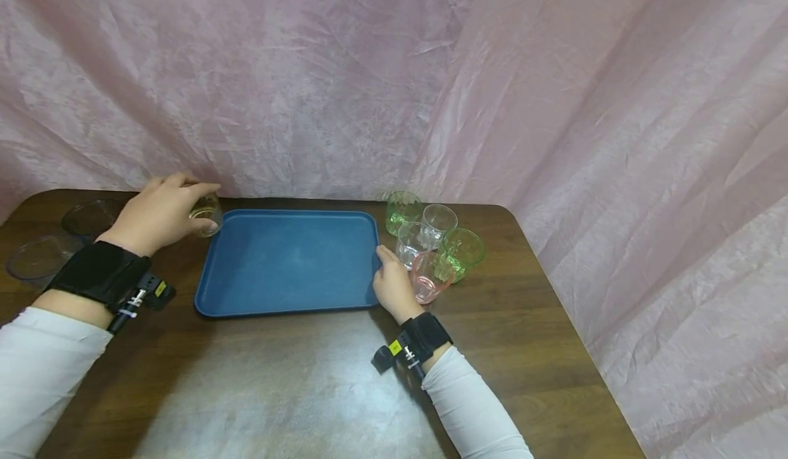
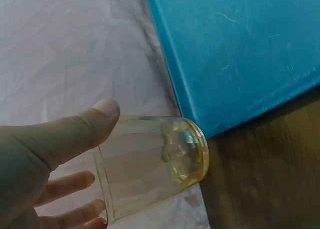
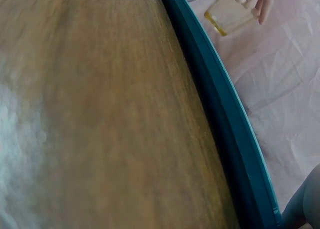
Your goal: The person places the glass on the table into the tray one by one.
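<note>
My left hand grips a pale amber glass beside the far left corner of the blue tray. In the left wrist view, the thumb lies at the rim of this amber glass and its thick base points towards the tray's corner. My right hand holds the tray's right edge; part of its fingers is hidden. A pink glass stands just right of that hand. Low in the right wrist view, a bit of the right hand shows against the tray's side.
Behind the pink glass are a green glass, two clear glasses and another green glass. Two dark, see-through round vessels stand by the left forearm. A pink curtain hangs behind the wooden table.
</note>
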Demonstrator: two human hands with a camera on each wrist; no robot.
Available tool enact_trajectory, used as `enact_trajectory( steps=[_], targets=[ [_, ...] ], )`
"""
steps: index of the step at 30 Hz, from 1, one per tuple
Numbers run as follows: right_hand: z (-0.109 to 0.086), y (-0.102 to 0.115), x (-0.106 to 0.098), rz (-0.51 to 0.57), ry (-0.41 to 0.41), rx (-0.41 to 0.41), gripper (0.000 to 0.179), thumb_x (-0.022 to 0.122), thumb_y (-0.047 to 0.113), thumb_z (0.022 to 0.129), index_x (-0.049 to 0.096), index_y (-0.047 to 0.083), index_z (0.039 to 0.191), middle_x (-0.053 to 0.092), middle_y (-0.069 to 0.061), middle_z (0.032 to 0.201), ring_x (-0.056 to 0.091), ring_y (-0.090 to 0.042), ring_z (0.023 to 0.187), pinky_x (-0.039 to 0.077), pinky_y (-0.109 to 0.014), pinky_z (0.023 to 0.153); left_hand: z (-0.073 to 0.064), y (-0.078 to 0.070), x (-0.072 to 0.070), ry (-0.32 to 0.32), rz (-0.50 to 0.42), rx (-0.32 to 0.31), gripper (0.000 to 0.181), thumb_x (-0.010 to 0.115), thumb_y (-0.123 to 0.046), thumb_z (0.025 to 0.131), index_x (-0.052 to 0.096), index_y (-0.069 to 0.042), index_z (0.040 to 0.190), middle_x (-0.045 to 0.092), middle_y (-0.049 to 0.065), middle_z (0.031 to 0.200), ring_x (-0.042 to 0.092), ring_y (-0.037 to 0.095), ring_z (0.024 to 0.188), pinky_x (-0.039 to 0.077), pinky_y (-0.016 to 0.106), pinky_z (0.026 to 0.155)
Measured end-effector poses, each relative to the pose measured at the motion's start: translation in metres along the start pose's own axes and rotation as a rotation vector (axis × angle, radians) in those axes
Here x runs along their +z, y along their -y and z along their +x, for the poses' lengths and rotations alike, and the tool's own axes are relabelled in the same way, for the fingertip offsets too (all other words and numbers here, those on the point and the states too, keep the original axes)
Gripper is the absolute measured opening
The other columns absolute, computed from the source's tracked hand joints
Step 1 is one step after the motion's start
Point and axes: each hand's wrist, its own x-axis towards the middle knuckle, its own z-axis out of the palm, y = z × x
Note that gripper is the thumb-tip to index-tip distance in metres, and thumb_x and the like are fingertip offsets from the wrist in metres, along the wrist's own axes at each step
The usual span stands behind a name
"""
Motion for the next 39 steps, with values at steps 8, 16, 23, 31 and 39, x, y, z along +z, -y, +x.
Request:
enact_trajectory(
  steps=[8, 16, 23, 31, 39],
  targets=[
    [0.0, 0.0, 0.0, -0.01, 0.005, 0.007, 0.048, 0.044, -0.012, 0.082, 0.049, -0.012, 0.13, 0.049, -0.029, 0.137, 0.046, -0.036, 0.127, 0.04, -0.044, 0.109, 0.014, -0.007, 0.01, -0.019, -0.004, -0.018, 0.069, 0.076, -0.03, 0.08, 0.047, -0.003, 0.137, 0.043, 0.036, 0.128, 0.036, 0.062, 0.113, 0.041, 0.075, 0.08],
    [0.0, 0.001, 0.001, 0.0, -0.001, 0.0, 0.047, 0.044, -0.012, 0.083, 0.049, -0.013, 0.129, 0.049, -0.03, 0.136, 0.046, -0.037, 0.127, 0.04, -0.045, 0.109, 0.023, -0.015, 0.015, -0.021, -0.013, -0.007, 0.068, 0.077, -0.029, 0.079, 0.048, -0.002, 0.136, 0.044, 0.036, 0.129, 0.035, 0.061, 0.114, 0.041, 0.074, 0.085],
    [-0.001, 0.001, 0.002, 0.002, -0.004, -0.002, 0.047, 0.044, -0.013, 0.083, 0.049, -0.013, 0.129, 0.05, -0.03, 0.136, 0.046, -0.037, 0.127, 0.04, -0.044, 0.109, 0.029, -0.021, 0.024, -0.008, -0.029, -0.017, 0.067, 0.077, -0.025, 0.08, 0.048, -0.003, 0.136, 0.043, 0.035, 0.129, 0.035, 0.061, 0.114, 0.043, 0.073, 0.082],
    [-0.001, 0.002, 0.003, -0.002, -0.017, -0.025, 0.046, 0.044, -0.013, 0.082, 0.05, -0.014, 0.128, 0.051, -0.031, 0.134, 0.046, -0.038, 0.127, 0.039, -0.045, 0.109, 0.035, -0.02, 0.03, 0.014, -0.039, -0.029, 0.067, 0.076, -0.025, 0.081, 0.046, -0.003, 0.137, 0.041, 0.035, 0.131, 0.034, 0.061, 0.116, 0.042, 0.075, 0.083],
    [-0.002, 0.006, 0.003, 0.011, -0.009, -0.022, 0.047, 0.044, -0.014, 0.082, 0.049, -0.014, 0.129, 0.05, -0.031, 0.135, 0.045, -0.038, 0.127, 0.04, -0.045, 0.109, 0.034, -0.021, 0.033, 0.055, -0.047, -0.041, 0.068, 0.076, -0.026, 0.081, 0.046, -0.004, 0.138, 0.042, 0.034, 0.13, 0.035, 0.058, 0.115, 0.045, 0.071, 0.08]
  ],
)
